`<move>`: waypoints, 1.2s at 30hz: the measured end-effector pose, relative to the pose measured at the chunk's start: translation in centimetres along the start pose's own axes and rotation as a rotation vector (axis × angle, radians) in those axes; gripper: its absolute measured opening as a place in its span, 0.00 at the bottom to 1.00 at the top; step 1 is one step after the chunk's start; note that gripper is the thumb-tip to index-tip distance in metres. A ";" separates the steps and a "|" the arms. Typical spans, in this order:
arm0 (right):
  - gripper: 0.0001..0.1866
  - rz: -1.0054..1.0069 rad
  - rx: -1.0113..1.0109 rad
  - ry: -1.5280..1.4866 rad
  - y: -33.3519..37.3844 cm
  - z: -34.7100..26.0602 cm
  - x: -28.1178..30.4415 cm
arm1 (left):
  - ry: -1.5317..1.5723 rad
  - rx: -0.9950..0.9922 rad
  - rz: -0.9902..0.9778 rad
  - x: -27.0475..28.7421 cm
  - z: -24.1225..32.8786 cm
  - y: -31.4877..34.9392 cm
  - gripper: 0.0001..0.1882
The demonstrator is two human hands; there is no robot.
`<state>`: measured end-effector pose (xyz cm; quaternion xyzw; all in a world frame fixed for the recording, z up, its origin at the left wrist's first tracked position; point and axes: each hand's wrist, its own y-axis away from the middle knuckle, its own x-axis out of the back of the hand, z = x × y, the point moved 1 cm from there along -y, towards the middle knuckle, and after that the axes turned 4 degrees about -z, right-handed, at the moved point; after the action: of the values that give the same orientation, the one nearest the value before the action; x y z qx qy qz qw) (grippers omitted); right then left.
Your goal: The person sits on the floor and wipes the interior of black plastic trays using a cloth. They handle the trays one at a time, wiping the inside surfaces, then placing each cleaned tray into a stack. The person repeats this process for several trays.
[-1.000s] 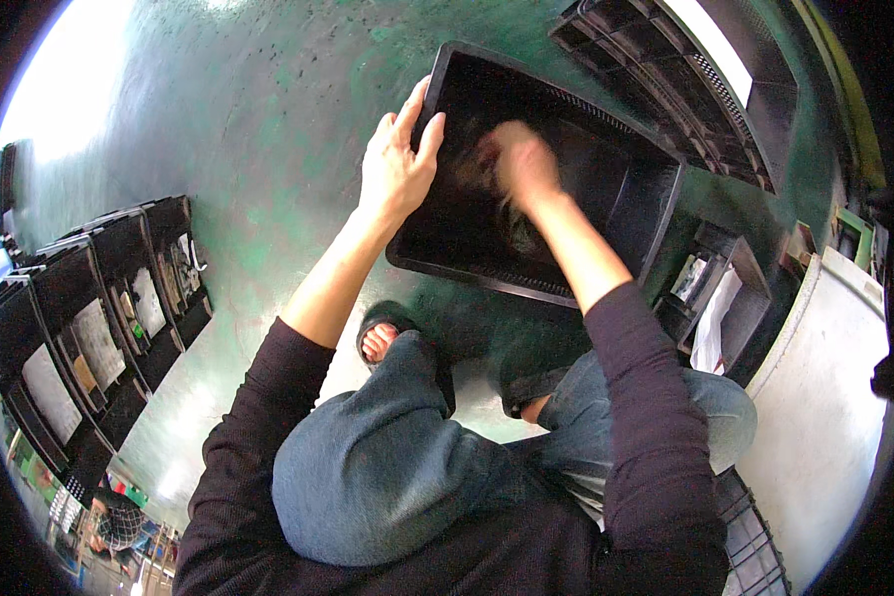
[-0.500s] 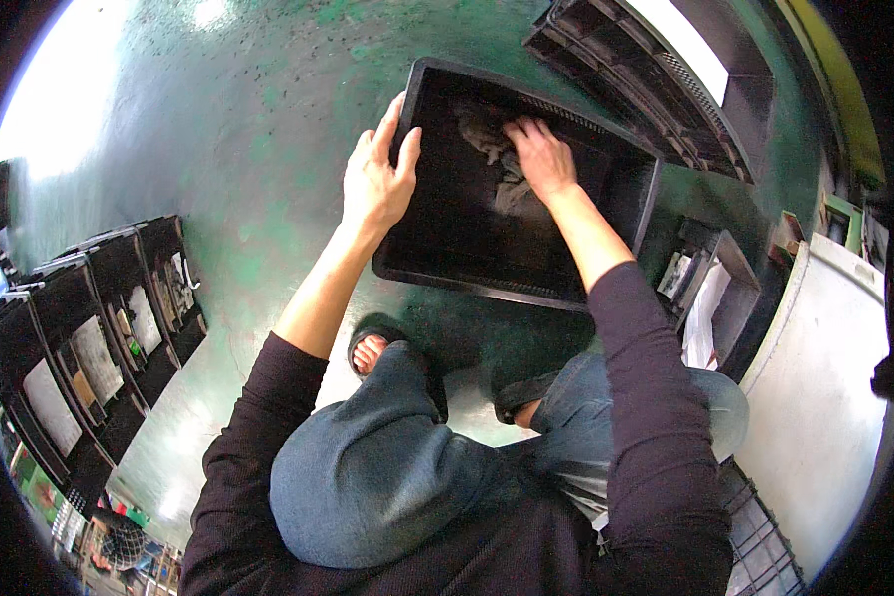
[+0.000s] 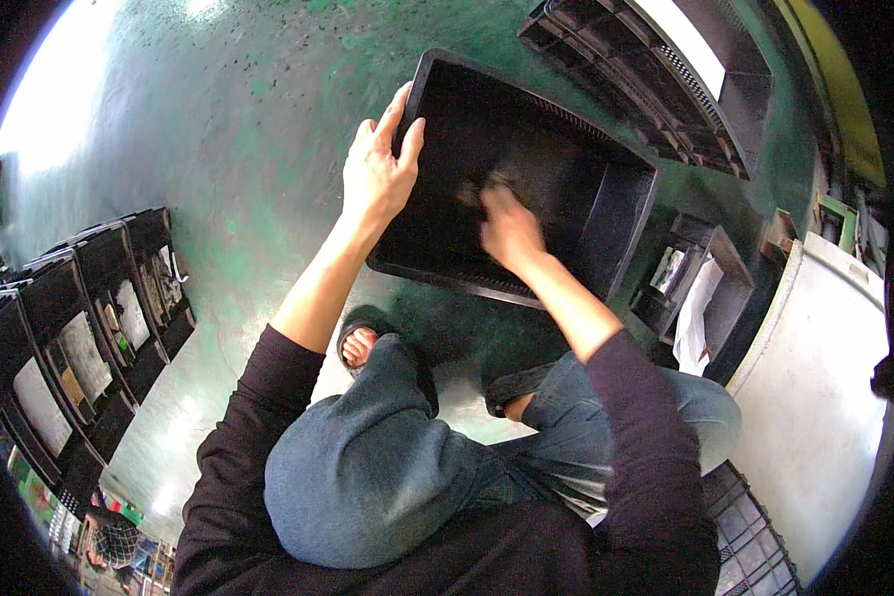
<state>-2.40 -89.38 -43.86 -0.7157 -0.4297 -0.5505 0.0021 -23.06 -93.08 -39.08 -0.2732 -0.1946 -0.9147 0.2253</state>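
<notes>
A black plastic crate [image 3: 621,189] is tilted on the green floor in front of my feet. My left hand [image 3: 377,184] holds its left rim, with the fingers over the outer side and the thumb along the edge. Down inside the crate, my right hand [image 3: 513,228] is closed on a greyish-brown rag [image 3: 489,185] and presses it to the inner surface. Motion blurs these fingers and the rag, and much of the cloth is hidden by the hand and the dark interior.
Several black crates [image 3: 79,328] holding flat pieces stand at the left. Another large black crate [image 3: 636,74] is at the far right. Nearer on the right are a small dark box [image 3: 725,273] with white paper and a white panel [image 3: 815,328]. Another person [image 3: 114,536] shows at lower left.
My right hand has swept the rag nearer to me and slightly left inside the crate. My left hand keeps its hold on the rim.
</notes>
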 end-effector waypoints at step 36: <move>0.13 0.786 -0.137 0.309 -6.1 6.9 13.6 | 0.793 0.170 -0.056 -1.4 -3.7 -0.8 0.20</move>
<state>-0.39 -73.90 -38.76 -0.7325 -0.0816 -0.6360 0.2287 -23.93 -93.73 -42.97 0.1258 -0.1747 -0.9356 0.2797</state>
